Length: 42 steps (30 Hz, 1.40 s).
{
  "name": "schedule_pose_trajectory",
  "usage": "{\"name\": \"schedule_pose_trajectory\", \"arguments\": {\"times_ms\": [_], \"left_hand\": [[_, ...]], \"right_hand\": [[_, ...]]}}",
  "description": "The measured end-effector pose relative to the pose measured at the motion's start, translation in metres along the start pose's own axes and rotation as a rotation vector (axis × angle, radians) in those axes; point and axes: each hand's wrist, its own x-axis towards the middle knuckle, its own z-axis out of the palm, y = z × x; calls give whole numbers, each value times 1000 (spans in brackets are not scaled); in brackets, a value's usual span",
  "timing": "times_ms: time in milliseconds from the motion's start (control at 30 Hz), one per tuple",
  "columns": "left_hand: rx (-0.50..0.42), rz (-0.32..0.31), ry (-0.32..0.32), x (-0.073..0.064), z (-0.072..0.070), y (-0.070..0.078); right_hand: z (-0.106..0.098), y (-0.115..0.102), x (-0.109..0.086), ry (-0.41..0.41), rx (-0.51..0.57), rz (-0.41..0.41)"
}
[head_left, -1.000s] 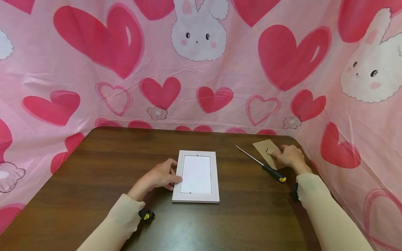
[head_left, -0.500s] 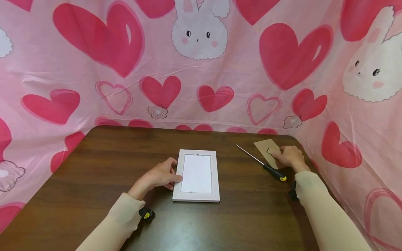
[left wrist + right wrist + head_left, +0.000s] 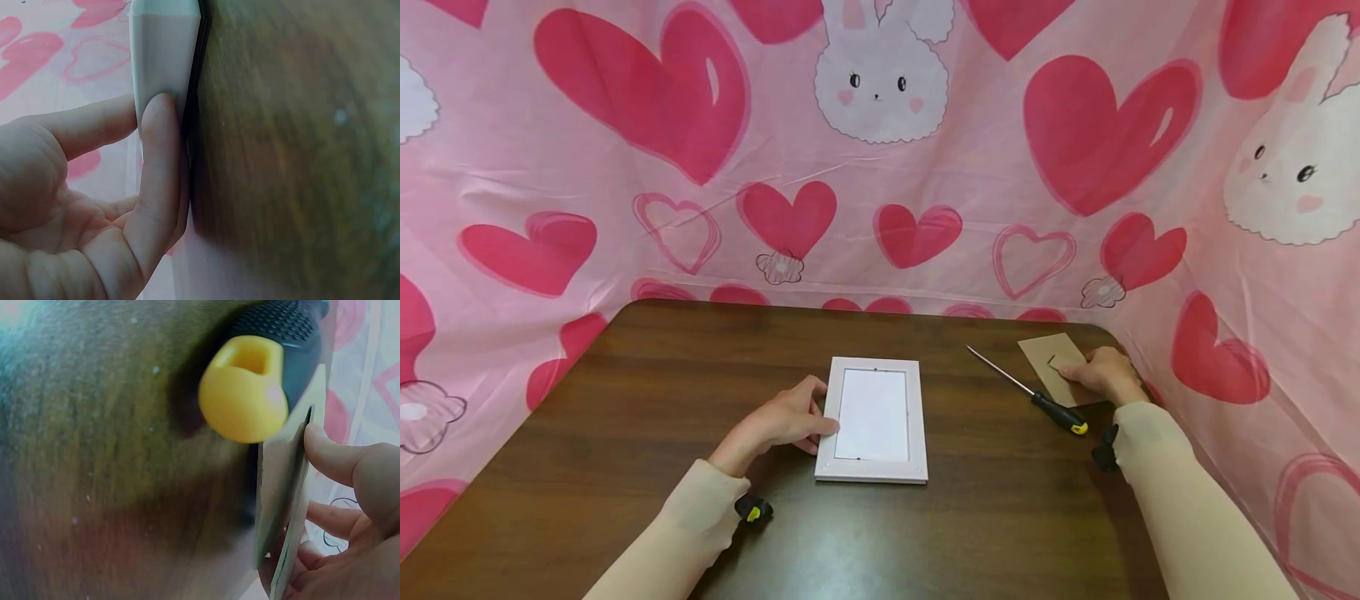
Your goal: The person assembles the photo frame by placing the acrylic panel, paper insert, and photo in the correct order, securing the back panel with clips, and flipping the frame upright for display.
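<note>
A white picture frame (image 3: 872, 472) lies on the table with a plain white panel (image 3: 874, 421) inside its border. My left hand (image 3: 784, 417) grips its left edge, thumb on top and fingers against the side (image 3: 164, 50). At the right, my right hand (image 3: 1108, 373) pinches a tan backing board (image 3: 1045, 350) that bears a dark slot-like mark. In the right wrist view the board (image 3: 281, 481) appears as two thin layers, slightly apart, with the thumb on the outer one. The right fingers are partly hidden behind it.
A screwdriver (image 3: 1060, 414) with a black and yellow handle lies just left of the tan board, its tip pointing away. The dark wooden table (image 3: 700, 358) ends at a pink heart-and-bunny cloth (image 3: 917, 167) at the back and sides.
My right hand has shifted slightly to the right, drawing the tan backing board a little away from the screwdriver. My left hand keeps its hold on the picture frame.
</note>
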Motion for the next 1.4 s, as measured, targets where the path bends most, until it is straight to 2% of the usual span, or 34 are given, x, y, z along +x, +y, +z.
{"name": "schedule_pose_trajectory", "arguments": {"times_ms": [167,333,533,767,867,1033,1200,1400], "left_hand": [[-2,9,-11,1,0,0],[-2,12,-19,1,0,-1],[-19,25,-37,1,-1,-2],[-28,34,-59,3,-2,-5],[-25,39,-64,2,-3,-5],[-13,39,-69,1,-4,-4],[-9,42,-65,2,-4,-4],[-9,31,-62,2,-4,-3]], "right_hand": [[-5,2,1,21,-27,-45],[-6,5,1,11,-9,-59],[-6,12,6,24,-45,-89],[-14,9,3,24,-70,-150],[-15,7,2,46,-67,-155],[-24,3,-1,5,-49,-143],[-29,2,-2,-16,-76,-144],[-31,4,-2,20,-44,-166]]}}
